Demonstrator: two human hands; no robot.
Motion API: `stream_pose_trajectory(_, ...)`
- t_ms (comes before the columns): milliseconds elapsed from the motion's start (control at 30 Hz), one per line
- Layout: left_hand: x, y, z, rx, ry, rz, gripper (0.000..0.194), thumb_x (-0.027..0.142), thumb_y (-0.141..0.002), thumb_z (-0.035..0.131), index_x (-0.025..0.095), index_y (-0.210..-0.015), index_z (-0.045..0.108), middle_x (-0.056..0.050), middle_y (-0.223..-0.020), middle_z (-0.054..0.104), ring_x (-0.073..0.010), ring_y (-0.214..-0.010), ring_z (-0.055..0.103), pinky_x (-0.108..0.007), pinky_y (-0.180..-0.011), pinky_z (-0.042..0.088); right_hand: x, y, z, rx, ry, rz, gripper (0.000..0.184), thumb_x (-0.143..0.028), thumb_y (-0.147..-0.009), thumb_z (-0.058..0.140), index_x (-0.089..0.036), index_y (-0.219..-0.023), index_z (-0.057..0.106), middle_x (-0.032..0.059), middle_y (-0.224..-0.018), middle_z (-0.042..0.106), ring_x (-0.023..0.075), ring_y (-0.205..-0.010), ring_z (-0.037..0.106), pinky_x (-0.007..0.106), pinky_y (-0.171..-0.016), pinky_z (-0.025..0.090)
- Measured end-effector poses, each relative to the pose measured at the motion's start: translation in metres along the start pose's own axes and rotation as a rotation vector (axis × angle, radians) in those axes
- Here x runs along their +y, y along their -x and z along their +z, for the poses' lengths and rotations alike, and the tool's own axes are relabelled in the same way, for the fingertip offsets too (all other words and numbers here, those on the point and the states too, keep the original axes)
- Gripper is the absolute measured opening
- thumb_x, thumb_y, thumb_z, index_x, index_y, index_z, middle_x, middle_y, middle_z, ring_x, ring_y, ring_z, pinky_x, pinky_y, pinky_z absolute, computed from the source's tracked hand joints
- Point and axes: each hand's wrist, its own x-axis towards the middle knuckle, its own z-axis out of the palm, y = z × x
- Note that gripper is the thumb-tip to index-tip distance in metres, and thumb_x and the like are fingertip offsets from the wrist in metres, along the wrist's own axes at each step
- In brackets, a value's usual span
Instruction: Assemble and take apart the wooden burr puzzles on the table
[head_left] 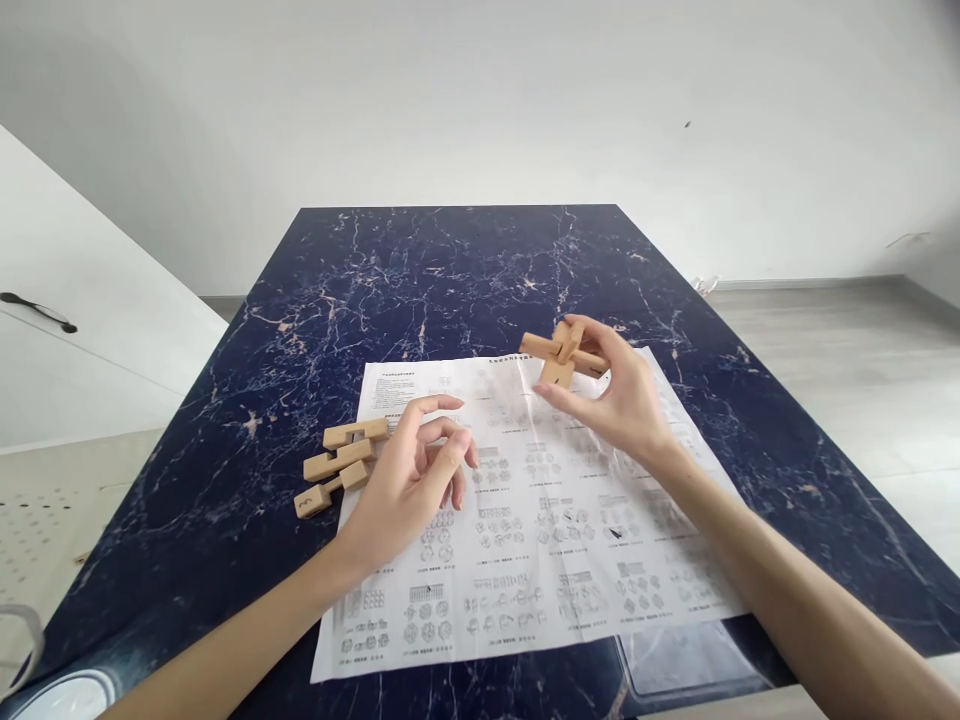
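Between the thumb and fingers of my right hand (pixel 626 390) is a partly joined wooden burr puzzle (pixel 559 350), its notched bars crossing each other above the top edge of the sheet. My left hand (pixel 420 470) hovers over the left part of the instruction sheet (pixel 517 570), fingers loosely curled and apart, holding nothing. Left of that hand lie three loose notched wooden bars: the upper bar (pixel 349 434), the middle bar (pixel 330 463) and the lower bar (pixel 311 500). The lower one bears a dark mark. Printed rows of small puzzle diagrams cover the creased sheet.
The table (pixel 450 270) has a dark blue marbled top with white veins. A white cabinet (pixel 90 300) with a black handle stands to the left. At the bottom left is a round pale object (pixel 75 697), partly cut off. A white wall rises behind the table.
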Motion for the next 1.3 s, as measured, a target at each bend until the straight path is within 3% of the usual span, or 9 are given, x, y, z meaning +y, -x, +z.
stream_pose_trajectory(233, -0.001, 0.000, -0.003, -0.022, -0.025, 0.000, 0.035, 0.049, -0.111, 0.056, 0.025, -0.135, 0.047, 0.001, -0.092, 0.066, -0.0118, -0.059, 0.060, -0.029, -0.059, 0.052, 0.037, -0.017, -0.034, 0.044, 0.328, 0.004, 0.078, -0.068, -0.084, 0.079, -0.027, -0.147, 0.059, 0.0162, -0.135, 0.070, 0.0417, -0.118, 0.073, 0.057, -0.097, 0.059)
stream_pose_trajectory(500, 0.000, 0.000, -0.003, -0.015, -0.071, 0.004, 0.030, 0.046, -0.110, 0.056, 0.024, -0.130, 0.050, 0.001, -0.091, 0.067, -0.0125, -0.058, 0.061, -0.030, -0.058, 0.053, 0.066, -0.020, -0.047, 0.047, 0.408, 0.100, 0.081, -0.071, -0.083, 0.079, -0.024, -0.145, 0.060, 0.0183, -0.134, 0.069, 0.0455, -0.121, 0.071, 0.059, -0.095, 0.058)
stream_pose_trajectory(733, 0.001, 0.000, -0.003, -0.026, -0.104, 0.012, 0.029, 0.046, -0.111, 0.055, 0.024, -0.130, 0.051, 0.001, -0.091, 0.067, -0.0127, -0.059, 0.061, -0.030, -0.058, 0.053, 0.063, -0.022, -0.053, 0.042, 0.442, 0.165, 0.082, -0.071, -0.082, 0.081, -0.022, -0.145, 0.061, 0.0214, -0.139, 0.068, 0.0479, -0.124, 0.068, 0.064, -0.098, 0.057)
stream_pose_trajectory(900, 0.000, 0.000, -0.003, -0.027, -0.119, 0.007, 0.029, 0.046, -0.111, 0.055, 0.024, -0.128, 0.052, 0.000, -0.092, 0.068, -0.0128, -0.060, 0.062, -0.031, -0.058, 0.054, 0.067, -0.025, -0.066, -0.044, 0.492, 0.223, 0.096, -0.075, -0.081, 0.079, -0.015, -0.154, 0.056, 0.0274, -0.151, 0.062, 0.0545, -0.135, 0.059, 0.069, -0.102, 0.054)
stream_pose_trajectory(1133, 0.001, -0.001, -0.004, -0.035, -0.138, -0.017, 0.026, 0.045, -0.111, 0.054, 0.025, -0.127, 0.053, 0.001, -0.091, 0.067, -0.0121, -0.060, 0.062, -0.030, -0.060, 0.054, 0.075, -0.024, -0.081, -0.176, 0.532, 0.259, 0.104, -0.073, -0.084, 0.077, -0.018, -0.166, 0.044, 0.0235, -0.165, 0.051, 0.0547, -0.145, 0.052, 0.067, -0.104, 0.057)
stream_pose_trajectory(1300, 0.004, -0.002, -0.004, -0.031, -0.158, -0.032, 0.024, 0.045, -0.110, 0.054, 0.024, -0.122, 0.056, 0.001, -0.089, 0.066, -0.0116, -0.059, 0.061, -0.029, -0.059, 0.054, 0.061, -0.024, -0.081, -0.114, 0.508, 0.181, 0.096, -0.067, -0.086, 0.082, -0.025, -0.165, 0.047, 0.0211, -0.162, 0.053, 0.0527, -0.142, 0.055, 0.069, -0.106, 0.057)
